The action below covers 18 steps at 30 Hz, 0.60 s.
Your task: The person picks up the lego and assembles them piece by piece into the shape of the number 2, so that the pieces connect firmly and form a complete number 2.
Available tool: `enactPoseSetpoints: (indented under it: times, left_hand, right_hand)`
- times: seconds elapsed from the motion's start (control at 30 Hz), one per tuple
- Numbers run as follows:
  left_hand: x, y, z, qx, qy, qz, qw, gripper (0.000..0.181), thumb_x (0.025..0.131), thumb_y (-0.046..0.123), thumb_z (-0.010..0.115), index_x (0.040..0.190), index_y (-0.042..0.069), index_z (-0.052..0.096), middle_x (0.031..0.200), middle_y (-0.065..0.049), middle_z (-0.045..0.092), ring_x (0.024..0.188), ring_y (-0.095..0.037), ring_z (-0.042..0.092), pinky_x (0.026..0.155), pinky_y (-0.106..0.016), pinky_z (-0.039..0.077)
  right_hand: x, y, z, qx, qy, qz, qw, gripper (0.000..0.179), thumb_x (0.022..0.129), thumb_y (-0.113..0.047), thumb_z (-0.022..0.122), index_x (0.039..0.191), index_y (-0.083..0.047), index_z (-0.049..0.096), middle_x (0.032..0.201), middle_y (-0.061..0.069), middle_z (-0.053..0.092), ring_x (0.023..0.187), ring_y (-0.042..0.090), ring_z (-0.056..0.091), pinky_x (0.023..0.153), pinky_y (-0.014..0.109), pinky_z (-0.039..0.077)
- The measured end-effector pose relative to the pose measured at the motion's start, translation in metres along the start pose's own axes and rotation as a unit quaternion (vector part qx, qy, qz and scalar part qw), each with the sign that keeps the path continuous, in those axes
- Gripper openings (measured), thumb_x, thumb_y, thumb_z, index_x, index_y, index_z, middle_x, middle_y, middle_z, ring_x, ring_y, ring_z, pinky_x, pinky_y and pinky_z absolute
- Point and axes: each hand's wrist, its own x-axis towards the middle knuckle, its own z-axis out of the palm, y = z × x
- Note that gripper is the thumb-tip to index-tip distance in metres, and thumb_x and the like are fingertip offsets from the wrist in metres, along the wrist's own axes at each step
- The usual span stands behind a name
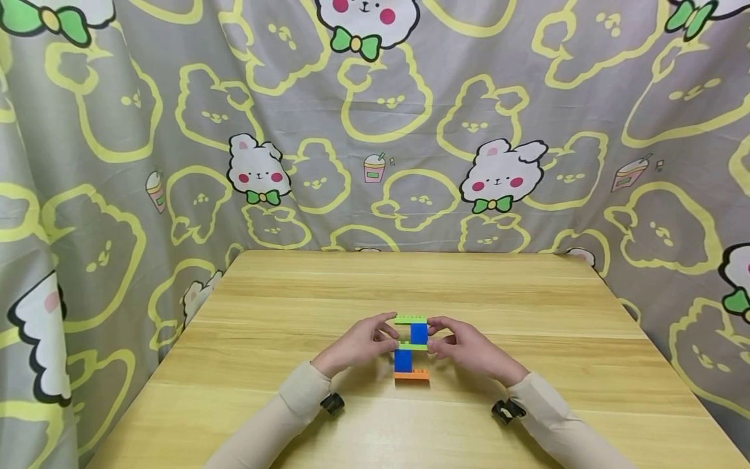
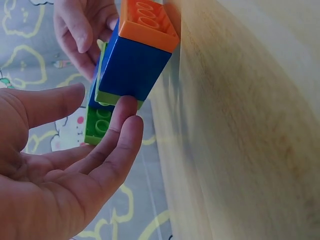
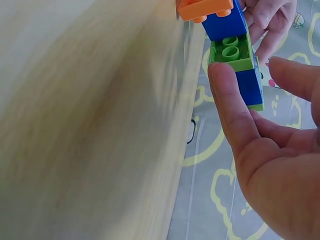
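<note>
A stack of toy building bricks stands upright on the table. From the bottom it has an orange plate (image 1: 411,376), a blue brick (image 1: 403,361) on its left end, a green middle plate (image 1: 413,347), another blue brick (image 1: 418,333) on the right, and a green top plate (image 1: 411,320). My left hand (image 1: 362,342) is at the stack's left side; in the left wrist view its fingertips (image 2: 131,107) meet the middle plate's end, thumb apart. On the opposite side my right hand (image 1: 469,345) touches that plate with a straight finger (image 3: 224,82).
The wooden table (image 1: 281,286) carries the stack near its middle. A grey curtain (image 1: 410,150) with cartoon bears hangs behind and along both sides. Dark wrist cameras (image 1: 332,404) sit on both cuffs.
</note>
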Motion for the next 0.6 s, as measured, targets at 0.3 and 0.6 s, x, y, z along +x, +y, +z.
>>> enactPoseSetpoints:
  times: [0.3, 0.6]
  left_hand:
    - [-0.0006, -0.0018, -0.0003, -0.021, -0.005, -0.005, 0.9998, 0.065, 0.102, 0.022, 0.064, 0.157, 0.004, 0.034, 0.129, -0.011, 0.066, 0.116, -0.027, 0.064, 0.1, -0.05, 0.051]
    - [-0.0026, 0.0016, 0.0005, -0.053, -0.006, -0.016, 0.9984, 0.06, 0.103, 0.02, 0.064, 0.152, 0.001, 0.036, 0.134, -0.016, 0.064, 0.118, -0.03, 0.063, 0.099, -0.049, 0.051]
  right_hand:
    - [-0.0001, -0.0003, 0.0016, 0.006, -0.002, 0.007, 1.0, 0.06, 0.101, -0.026, 0.067, 0.15, 0.0, 0.043, 0.137, 0.018, 0.056, 0.109, 0.027, 0.069, 0.087, 0.039, 0.06]
    - [0.0003, 0.0023, 0.0032, 0.01, -0.003, 0.006, 0.9999, 0.061, 0.101, -0.023, 0.067, 0.15, 0.003, 0.043, 0.136, 0.02, 0.055, 0.108, 0.027, 0.068, 0.085, 0.037, 0.06]
